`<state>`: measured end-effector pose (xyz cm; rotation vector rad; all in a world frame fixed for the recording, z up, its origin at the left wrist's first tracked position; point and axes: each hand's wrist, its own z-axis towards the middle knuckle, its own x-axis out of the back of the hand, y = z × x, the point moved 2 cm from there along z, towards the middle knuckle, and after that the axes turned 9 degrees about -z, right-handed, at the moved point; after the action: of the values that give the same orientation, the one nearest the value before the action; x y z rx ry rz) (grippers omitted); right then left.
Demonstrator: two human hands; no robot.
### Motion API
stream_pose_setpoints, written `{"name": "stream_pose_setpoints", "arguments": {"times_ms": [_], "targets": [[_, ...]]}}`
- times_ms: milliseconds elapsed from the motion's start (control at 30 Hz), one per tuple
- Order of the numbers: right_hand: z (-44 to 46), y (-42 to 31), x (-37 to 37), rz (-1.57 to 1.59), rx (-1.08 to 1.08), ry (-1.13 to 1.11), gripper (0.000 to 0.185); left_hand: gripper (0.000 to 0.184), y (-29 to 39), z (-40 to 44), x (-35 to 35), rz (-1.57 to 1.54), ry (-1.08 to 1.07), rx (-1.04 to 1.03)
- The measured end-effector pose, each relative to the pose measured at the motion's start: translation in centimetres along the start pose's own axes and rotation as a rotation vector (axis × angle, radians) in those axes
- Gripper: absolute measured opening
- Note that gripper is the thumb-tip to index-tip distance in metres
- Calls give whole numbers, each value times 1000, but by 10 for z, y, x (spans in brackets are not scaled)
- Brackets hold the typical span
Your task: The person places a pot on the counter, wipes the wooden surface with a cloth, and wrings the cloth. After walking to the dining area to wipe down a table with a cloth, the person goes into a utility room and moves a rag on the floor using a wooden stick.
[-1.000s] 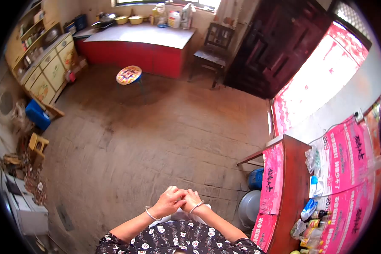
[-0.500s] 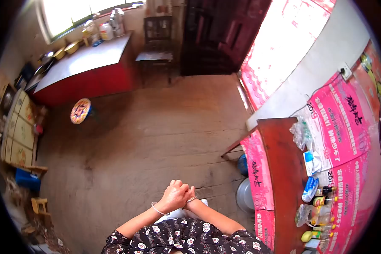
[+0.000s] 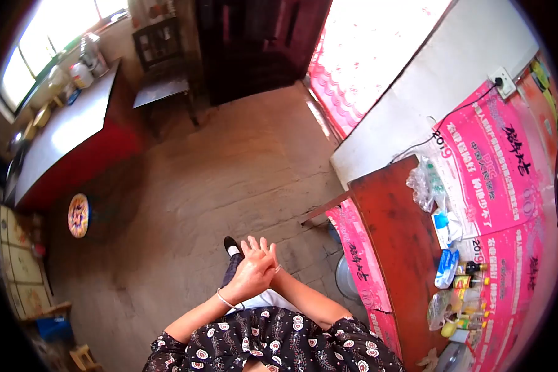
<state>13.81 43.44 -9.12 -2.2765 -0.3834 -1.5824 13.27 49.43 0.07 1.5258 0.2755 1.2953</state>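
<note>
My left hand and my right hand are pressed together in front of my body. The left one overlaps the right, and several stretched fingers point upward at the top, apart from each other. The right hand's fingers are mostly hidden in the overlap. No object shows in either hand. A silvery bracelet circles my left wrist, and another is partly visible at the right one. Below the hands are my dark patterned top and a light garment. One dark shoe shows beyond the hands.
To the right, a red-brown table holds plastic bags, packets and bottles. A metal basin stands beside it. A patterned round stool, a red-sided counter and a chair stand left. The dark door is ahead.
The view has turned right, so the stool, counter and door have shifted left. My hands stay together, but fingers now stretch upward. A shoe has come into view.
</note>
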Motion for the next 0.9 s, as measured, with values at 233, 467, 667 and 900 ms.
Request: {"name": "stream_pose_setpoints", "arguments": {"times_ms": [233, 467, 667, 900], "targets": [[103, 50, 44, 2, -196, 37, 44, 15, -72, 114, 56, -39, 1, 75], [165, 97, 70, 36, -346, 39, 43, 9, -95, 203, 80, -124, -75, -30], [211, 175, 83, 46, -436, 47, 43, 9, -121, 290, 62, -78, -138, -22], [269, 295, 103, 27, -469, 64, 42, 14, -130, 425, 48, -27, -239, -86]]}}
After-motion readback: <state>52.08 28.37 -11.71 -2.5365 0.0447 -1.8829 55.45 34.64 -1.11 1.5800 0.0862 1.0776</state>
